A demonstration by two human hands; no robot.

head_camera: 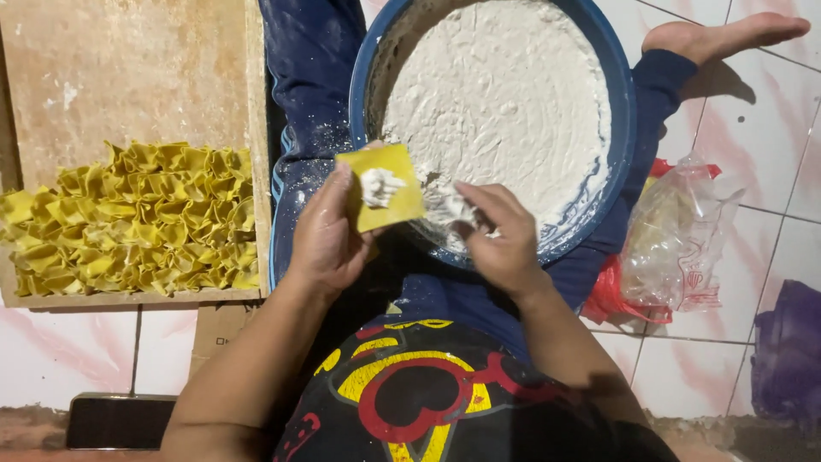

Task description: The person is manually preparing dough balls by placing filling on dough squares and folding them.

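Square yellow dough wrapper (389,184), thin and flat, lying open on the fingers of the left hand (329,235), just above the near rim of the bowl. A small dab of pale white paste filling (379,186) already sitting near the wrapper's middle; edges not yet folded or pinched shut. Left hand cupped under the wrapper, thumb pressed along its near edge, holding it level.

Right hand (500,239) just beside, fingertips pinched together on a further clump of the same sticky white paste, partly over the bowl's near edge. Hard to tell whether that clump is going on or coming off.

Behind both hands, a large round blue plastic bowl (620,111) resting between the person's legs, nearly full of smoothed white filling, scooped only at the near side: by the look of it, plenty of filling left.

To the left, a shallow wooden tray (128,68) holding tight rows of folded yellow dumplings (137,222), filling roughly its nearer half; the farther half bare and dusted with flour. Judged from that: a good share folded, this piece only at the filling stage.

To the right, on the white tiled floor (770,154), a crumpled clear plastic bag (676,239) over a red bag (611,291), well apart from the hands.
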